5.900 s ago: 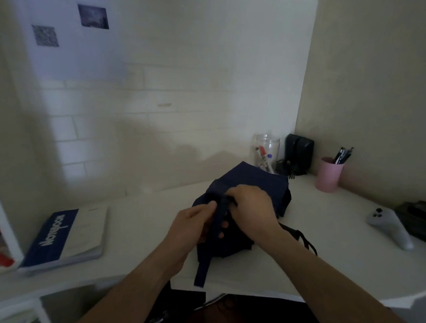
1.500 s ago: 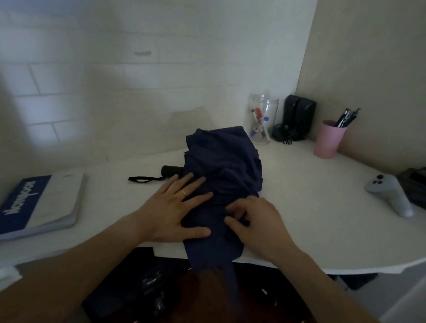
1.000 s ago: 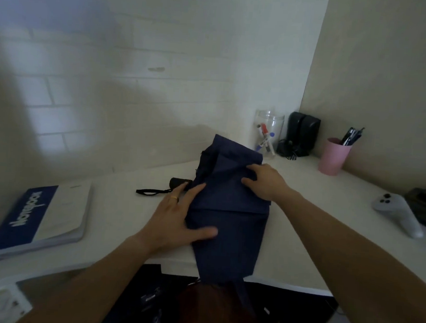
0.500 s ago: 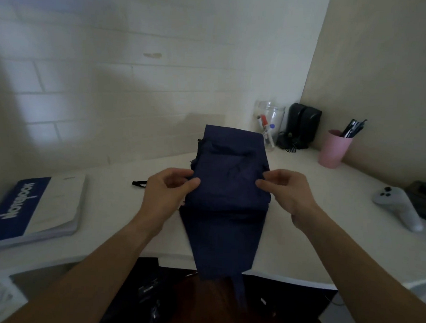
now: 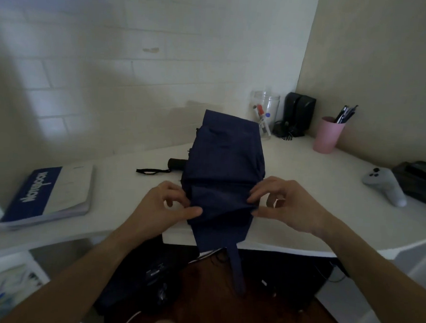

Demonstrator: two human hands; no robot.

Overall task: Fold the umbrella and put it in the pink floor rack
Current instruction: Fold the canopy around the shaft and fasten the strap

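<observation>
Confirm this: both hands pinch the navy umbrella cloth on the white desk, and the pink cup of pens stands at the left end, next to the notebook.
Not quite. Both hands, left hand and right hand, do pinch the navy umbrella cloth on the white desk, but the head view shows the pink cup of pens at the far right, by the wall corner. The notebook lies alone at the left.

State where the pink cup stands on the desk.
The pink cup stands far right on the desk, near the wall corner, just right of the black speakers.
</observation>
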